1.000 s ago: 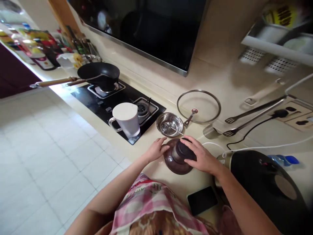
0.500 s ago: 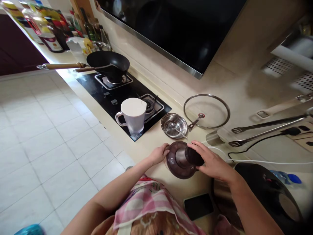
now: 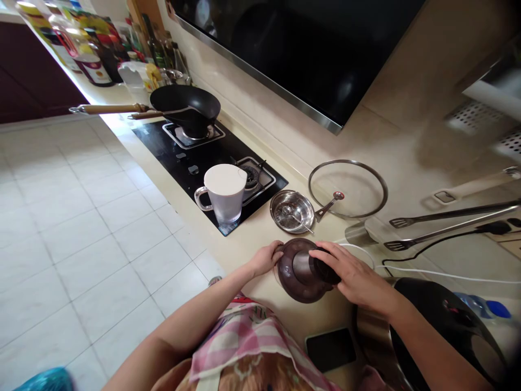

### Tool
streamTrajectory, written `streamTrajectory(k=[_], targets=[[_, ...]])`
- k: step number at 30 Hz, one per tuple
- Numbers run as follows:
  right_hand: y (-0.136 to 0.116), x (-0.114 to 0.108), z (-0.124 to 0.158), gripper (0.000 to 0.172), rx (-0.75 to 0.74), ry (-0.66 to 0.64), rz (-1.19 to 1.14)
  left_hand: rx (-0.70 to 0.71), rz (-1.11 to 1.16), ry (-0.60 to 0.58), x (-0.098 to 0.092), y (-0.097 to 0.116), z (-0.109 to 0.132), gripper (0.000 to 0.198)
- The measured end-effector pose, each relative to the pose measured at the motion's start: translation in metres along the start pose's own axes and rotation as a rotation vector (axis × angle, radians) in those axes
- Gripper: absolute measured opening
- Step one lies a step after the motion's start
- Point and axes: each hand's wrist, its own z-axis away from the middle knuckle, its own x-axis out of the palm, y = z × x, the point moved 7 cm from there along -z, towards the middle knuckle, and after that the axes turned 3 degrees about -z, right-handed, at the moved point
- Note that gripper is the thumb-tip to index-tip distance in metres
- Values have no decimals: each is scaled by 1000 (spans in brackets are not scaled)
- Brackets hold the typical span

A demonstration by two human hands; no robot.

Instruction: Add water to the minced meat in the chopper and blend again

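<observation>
In front of me on the counter stands a round dark-brown lidded appliance point(image 3: 291, 277) with a silver neck and a black top; its exact kind is unclear. My left hand point(image 3: 266, 258) is closed at its left edge, fingertips on the rim. Over the black top, my right hand point(image 3: 352, 274) has its fingers wrapped round, hiding much of that part. Just beyond the appliance lies a small steel bowl point(image 3: 277, 221) with a spoon point(image 3: 301, 224) in it. A clear-handled jug point(image 3: 226, 203) of white contents stands to the left on the hob.
A black wok point(image 3: 183, 100) sits on the far burner, its wooden handle over the counter edge. A glass lid point(image 3: 348, 190) leans against the wall. To the right is a large black-topped cooker point(image 3: 439, 326); a phone point(image 3: 330, 349) lies nearby. A white cord point(image 3: 448, 274) crosses behind.
My right hand has shifted slightly down and right around the black top. My left hand stays at the rim. The whole view has shifted slightly.
</observation>
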Motion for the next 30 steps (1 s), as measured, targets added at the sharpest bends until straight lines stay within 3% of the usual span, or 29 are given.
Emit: streamTrajectory(k=[7,9,14,17,19,21,25,28,30], targets=[[5,7,2,81,43,-3,-115,-14,1,0,1,-1,0,37],[10,2,3,75,52,60,-166,-19,-10,6,0,-1,0,37],[12,-14,22,33,122,520,-139,-5,-29,18,2,-6,0,38],[-2,-5,45,21,159,798,-81,19,-128,133,-5,-2,6,43],[-11,8,54,20,175,881,-31,127,-202,242,-13,16,13,46],[-16,22,56,22,195,899,7,320,-225,278,-16,46,23,49],[-17,36,54,29,242,901,23,647,-201,150,-6,101,32,77],[-16,39,52,30,293,889,25,677,-182,71,8,116,23,106],[-16,40,52,30,316,887,32,633,-153,30,17,116,15,110]])
